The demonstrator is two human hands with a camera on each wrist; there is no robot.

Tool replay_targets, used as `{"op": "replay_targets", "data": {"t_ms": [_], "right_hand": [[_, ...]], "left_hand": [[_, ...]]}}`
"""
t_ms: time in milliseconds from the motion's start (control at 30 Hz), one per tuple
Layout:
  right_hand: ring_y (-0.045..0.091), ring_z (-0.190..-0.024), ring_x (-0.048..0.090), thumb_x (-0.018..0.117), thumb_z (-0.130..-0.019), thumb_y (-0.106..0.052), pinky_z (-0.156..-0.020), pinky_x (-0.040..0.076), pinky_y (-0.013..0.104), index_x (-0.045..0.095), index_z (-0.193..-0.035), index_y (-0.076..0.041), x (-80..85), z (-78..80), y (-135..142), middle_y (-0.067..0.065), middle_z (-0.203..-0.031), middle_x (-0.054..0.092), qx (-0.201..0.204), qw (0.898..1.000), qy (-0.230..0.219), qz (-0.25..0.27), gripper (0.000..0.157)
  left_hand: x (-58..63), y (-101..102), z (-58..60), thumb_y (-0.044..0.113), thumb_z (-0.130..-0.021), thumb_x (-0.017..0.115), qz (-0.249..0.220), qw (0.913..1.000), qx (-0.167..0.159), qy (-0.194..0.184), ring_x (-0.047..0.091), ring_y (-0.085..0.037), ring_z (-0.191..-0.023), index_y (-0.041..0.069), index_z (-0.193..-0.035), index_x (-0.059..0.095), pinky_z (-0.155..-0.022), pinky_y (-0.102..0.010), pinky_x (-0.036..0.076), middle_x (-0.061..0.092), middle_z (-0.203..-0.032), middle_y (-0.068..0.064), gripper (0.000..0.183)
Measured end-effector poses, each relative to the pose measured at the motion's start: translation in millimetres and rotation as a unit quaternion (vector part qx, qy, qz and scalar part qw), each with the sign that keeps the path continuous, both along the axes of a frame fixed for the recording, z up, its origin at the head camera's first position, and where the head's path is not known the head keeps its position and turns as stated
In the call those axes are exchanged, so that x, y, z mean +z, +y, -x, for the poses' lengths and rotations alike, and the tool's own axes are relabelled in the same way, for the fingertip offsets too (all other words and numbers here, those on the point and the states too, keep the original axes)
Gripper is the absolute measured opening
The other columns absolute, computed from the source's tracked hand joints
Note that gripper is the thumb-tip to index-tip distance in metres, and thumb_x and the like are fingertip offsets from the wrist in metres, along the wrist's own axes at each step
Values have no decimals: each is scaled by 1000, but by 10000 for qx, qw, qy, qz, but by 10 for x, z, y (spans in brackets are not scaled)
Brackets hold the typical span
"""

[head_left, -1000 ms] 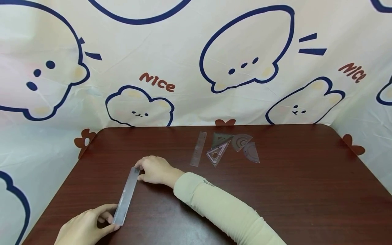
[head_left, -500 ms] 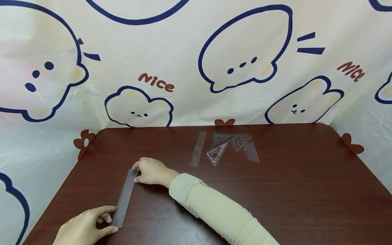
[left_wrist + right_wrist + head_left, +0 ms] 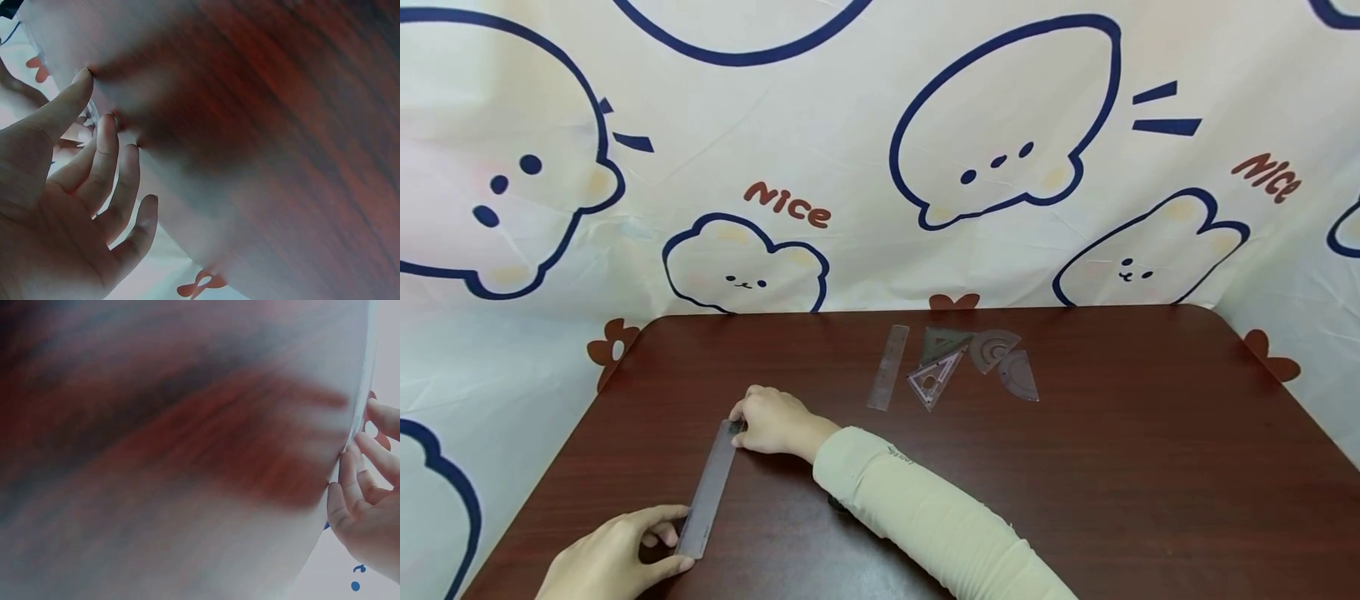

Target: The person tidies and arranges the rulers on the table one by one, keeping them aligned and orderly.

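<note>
A translucent grey ruler (image 3: 711, 492) lies at a slant on the dark brown table in the head view, left of the middle. My left hand (image 3: 613, 550) pinches its near end, thumb at the bottom edge and forefinger on the left side. At the far end my right hand (image 3: 778, 421) holds the upper corner between thumb and fingertips. In the left wrist view the other fingers of the left hand (image 3: 81, 187) spread loosely. The right wrist view catches the fingertips of the right hand (image 3: 369, 519) close to the table surface; the ruler shows only edge-on there.
Toward the back of the table (image 3: 1075, 467) lie a second clear ruler (image 3: 889, 367), a green-tinted set square (image 3: 942, 342), a clear set square (image 3: 932, 379) and two protractors (image 3: 994, 348), some overlapping. A printed white curtain (image 3: 865, 167) encloses the table's back and sides.
The ruler has slid slightly toward me with both hands still on it. The bright glare on its face has faded to an even grey.
</note>
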State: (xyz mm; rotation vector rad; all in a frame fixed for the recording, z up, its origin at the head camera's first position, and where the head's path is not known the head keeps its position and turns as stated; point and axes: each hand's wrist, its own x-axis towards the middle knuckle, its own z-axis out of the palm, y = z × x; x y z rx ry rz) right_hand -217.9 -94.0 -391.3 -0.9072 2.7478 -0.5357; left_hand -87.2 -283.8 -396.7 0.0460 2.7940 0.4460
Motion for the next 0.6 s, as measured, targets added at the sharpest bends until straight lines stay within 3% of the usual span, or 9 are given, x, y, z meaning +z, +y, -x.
{"op": "replay_targets", "data": {"t_ms": [267, 433, 600], "right_hand": [[2, -87, 53, 72, -91, -36, -76, 42, 17, 70, -123, -30, -7, -12, -5, -13, -105, 56, -17, 9999, 51, -96, 32], [1, -84, 52, 71, -93, -33, -72, 41, 16, 69, -124, -28, 4, -19, 18, -13, -103, 56, 1, 9999, -153, 48, 32], [0, -95, 57, 70, -94, -31, -76, 44, 17, 68, -126, -26, 34, 2, 38, -12, -110, 60, -30, 9990, -382, 245, 33]], "left_hand": [[-3, 0, -12, 42, -72, 86, 98, 9999, -29, 23, 49, -2, -68, 11, -121, 67, -61, -33, 41, 56, -84, 14, 61], [16, 11, -9, 43, -72, 86, 138, 9999, -43, 21, 51, -3, -70, 12, -119, 68, -62, -33, 42, 58, -84, 14, 59], [69, 19, 8, 44, -75, 83, 28, 9999, 14, 142, 57, -7, -76, 17, -115, 71, -64, -35, 46, 62, -87, 13, 50]]}}
